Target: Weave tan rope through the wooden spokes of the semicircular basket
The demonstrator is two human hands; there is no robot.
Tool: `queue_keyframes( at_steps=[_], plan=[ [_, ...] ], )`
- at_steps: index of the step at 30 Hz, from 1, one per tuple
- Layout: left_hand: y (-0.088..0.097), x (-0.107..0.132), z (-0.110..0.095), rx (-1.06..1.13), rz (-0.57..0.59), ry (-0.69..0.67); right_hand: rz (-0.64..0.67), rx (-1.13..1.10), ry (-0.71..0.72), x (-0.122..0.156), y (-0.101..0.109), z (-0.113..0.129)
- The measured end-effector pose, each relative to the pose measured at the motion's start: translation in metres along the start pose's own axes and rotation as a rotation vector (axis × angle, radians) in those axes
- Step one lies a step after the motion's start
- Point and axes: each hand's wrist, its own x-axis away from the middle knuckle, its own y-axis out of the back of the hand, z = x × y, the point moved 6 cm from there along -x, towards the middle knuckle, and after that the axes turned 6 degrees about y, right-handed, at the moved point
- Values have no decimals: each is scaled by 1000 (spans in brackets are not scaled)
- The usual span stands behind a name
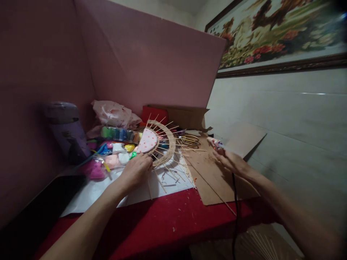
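My left hand (139, 168) is closed on the lower edge of a half-round fan frame. Pale thin sticks spread out from this fan frame (171, 144), with a band of brown twine woven across them. Pink dotted fabric (148, 140) covers its inner half-disc. Over the cardboard on the right, my right hand (229, 160) grips a small, floral-patterned corded tool that looks like a glue gun (215, 143). From it a black cord (234, 202) hangs down past the table edge. The two hands are well apart, and my left fingertips are partly hidden.
A brown cardboard sheet (211, 180) and white paper (89, 196) lie on the red tablecloth (162, 224). Bagged coloured clay (94, 169) and a purple bottle (66, 131) stand left. Gold rings (189, 140) lie behind the fan frame. Pink panels (151, 65) enclose the back and left.
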Motion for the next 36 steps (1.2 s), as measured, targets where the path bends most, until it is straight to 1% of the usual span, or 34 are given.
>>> queue_keyframes(
  at_steps=[1,3,5,7,11,15,20,24,31,34,36],
  plan=[
    [0,0,0,1,-1,-1,-8,111,6,1,1,-9],
    [0,1,0,-2,-10,-9,42,286,-4,3,-3,-25],
    [0,1,-1,-6,-18,-19,98,398,0,5,-8,-36],
    [-1,2,0,-12,-19,-23,131,459,3,5,-11,-43],
    [-1,2,0,-8,-33,-33,170,506,-37,7,-7,-51],
    [-2,1,0,8,-30,-31,154,517,-92,10,-1,-55],
    [-1,1,-1,-6,-15,-24,157,578,-148,11,-6,-64],
    [0,1,-2,-14,-19,-34,108,662,-195,8,-7,-70],
    [-3,1,0,-15,-16,-17,109,759,-135,6,-15,-65],
    [-3,1,0,-6,-14,-17,90,764,-120,9,-20,-63],
    [-2,1,0,-6,-18,-29,83,752,-86,12,-23,-59]
  ],
)
